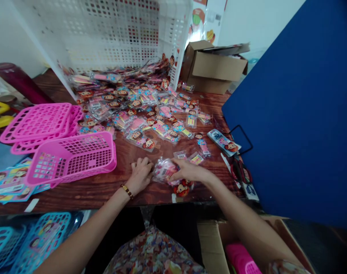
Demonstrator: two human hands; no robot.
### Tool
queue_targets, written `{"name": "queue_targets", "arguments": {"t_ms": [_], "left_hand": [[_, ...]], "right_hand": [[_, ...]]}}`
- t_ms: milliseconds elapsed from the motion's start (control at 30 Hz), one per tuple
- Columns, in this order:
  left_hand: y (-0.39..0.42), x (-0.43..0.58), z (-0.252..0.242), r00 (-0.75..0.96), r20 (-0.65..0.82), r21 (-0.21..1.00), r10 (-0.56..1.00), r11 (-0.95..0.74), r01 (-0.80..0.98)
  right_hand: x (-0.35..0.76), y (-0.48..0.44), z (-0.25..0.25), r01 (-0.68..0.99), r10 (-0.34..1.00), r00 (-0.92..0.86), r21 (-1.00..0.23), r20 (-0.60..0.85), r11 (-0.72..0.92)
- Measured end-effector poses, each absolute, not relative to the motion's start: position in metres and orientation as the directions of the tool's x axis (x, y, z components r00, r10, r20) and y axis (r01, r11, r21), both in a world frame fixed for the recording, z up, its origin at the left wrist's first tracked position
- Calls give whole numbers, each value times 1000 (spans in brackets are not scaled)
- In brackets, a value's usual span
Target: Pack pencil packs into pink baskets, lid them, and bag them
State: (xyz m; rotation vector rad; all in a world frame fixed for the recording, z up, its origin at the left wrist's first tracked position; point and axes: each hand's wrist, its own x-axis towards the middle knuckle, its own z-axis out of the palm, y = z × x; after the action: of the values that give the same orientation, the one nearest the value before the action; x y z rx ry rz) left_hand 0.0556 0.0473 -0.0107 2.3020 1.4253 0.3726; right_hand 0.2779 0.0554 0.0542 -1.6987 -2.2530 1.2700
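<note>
My right hand [189, 170] closes its thumb and fingers around a crumpled clear plastic packet [162, 170] with pink contents, near the table's front edge. My left hand [139, 176] rests on the wood just left of this packet, its fingers bent and a little apart; its thumb is hidden. Below my right hand lies another packet with a red-haired cartoon figure [181, 189]. Two small packets, one with a yellow and pink label [196, 158], lie just beyond my right hand. A large heap of similar cartoon packets [139, 101] spreads over the table farther back.
A tipped white crate [179, 57] stands behind the heap. At left are a pink basket [76, 158], pink lattice pieces [42, 121] and printed cards [10, 180]. Scissors [242, 171] lie at right, beside a blue panel [293, 114]. A cardboard box [216, 66] sits back right.
</note>
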Motion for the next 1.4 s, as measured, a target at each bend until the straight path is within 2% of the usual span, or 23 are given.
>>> {"name": "queue_targets", "arguments": {"t_ms": [67,133,267,367,433,500,567,633,667,733,833,933,1000,1100,1233,1300,1400], "left_hand": [[44,54,-13,444,32,471,896,-405,783],[41,49,-15,442,54,479,896,-411,776],[47,30,-15,505,72,531,860,-462,711],[68,20,-12,535,106,615,838,-478,627],[85,25,-11,524,142,629,840,-485,607],[98,44,-10,542,176,602,822,-526,601],[104,71,-11,601,204,568,772,-594,570],[100,99,-14,665,219,535,714,-658,530],[95,110,-16,682,222,521,696,-676,521],[83,123,-22,684,222,502,695,-682,532],[63,120,-33,653,218,489,725,-660,570],[52,105,-42,651,215,490,728,-657,573],[51,97,-44,660,214,499,721,-661,561],[55,90,-40,680,207,520,703,-668,532],[66,87,-24,650,158,594,743,-598,538],[71,91,-17,607,128,621,784,-541,567],[79,110,-11,555,97,600,827,-493,630]], "right_hand": [[262,47,53,900,833,-324,-418,-449,124],[246,39,50,941,881,-284,-283,-377,182],[223,20,48,942,926,-326,-146,-193,301],[218,3,55,916,917,-374,-206,-135,344],[225,-7,61,887,923,-362,-354,-131,297],[242,-9,64,808,950,-263,-577,-170,121],[267,-3,63,635,971,-103,-766,-216,-103],[290,12,56,471,971,42,-852,-236,-228],[299,21,52,440,965,87,-859,-247,-260],[309,38,46,506,941,120,-795,-318,-333],[304,54,42,778,896,114,-522,-430,-350],[291,54,44,947,923,101,-249,-371,-204],[286,47,44,978,956,61,-173,-287,-114],[283,31,39,983,980,11,-176,-197,-46],[278,4,33,962,992,50,-262,-120,-80],[276,-11,32,951,993,48,-299,-105,-77],[282,-26,34,927,994,21,-369,-110,-60]]}}
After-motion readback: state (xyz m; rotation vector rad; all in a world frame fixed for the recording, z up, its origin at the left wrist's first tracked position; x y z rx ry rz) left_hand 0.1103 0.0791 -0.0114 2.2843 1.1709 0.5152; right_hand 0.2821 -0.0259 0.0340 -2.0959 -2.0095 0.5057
